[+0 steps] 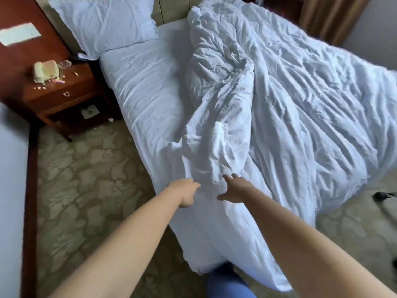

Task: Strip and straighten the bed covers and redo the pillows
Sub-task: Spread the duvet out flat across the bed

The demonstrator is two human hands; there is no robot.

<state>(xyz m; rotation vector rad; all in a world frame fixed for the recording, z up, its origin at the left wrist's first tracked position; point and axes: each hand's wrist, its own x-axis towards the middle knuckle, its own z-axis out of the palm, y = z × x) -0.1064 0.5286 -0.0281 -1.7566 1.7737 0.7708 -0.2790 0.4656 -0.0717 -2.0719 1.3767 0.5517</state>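
A rumpled white duvet (300,108) is bunched over the right half of the bed, and one fold (206,151) trails toward the near corner. The bare white sheet (146,82) shows on the left half. One white pillow (103,24) leans against the headboard at the top left. My left hand (185,193) reaches to the duvet's near edge with curled fingers that grip the cloth. Just to its right, my right hand (235,188) has its fingers spread and their tips on the fold.
A dark wooden nightstand (62,100) with a cream telephone (46,72) stands left of the bed. Patterned carpet (90,179) covers the floor between bed and wall. A brown curtain (330,16) hangs at the far right. A dark object (384,195) lies on the floor, right.
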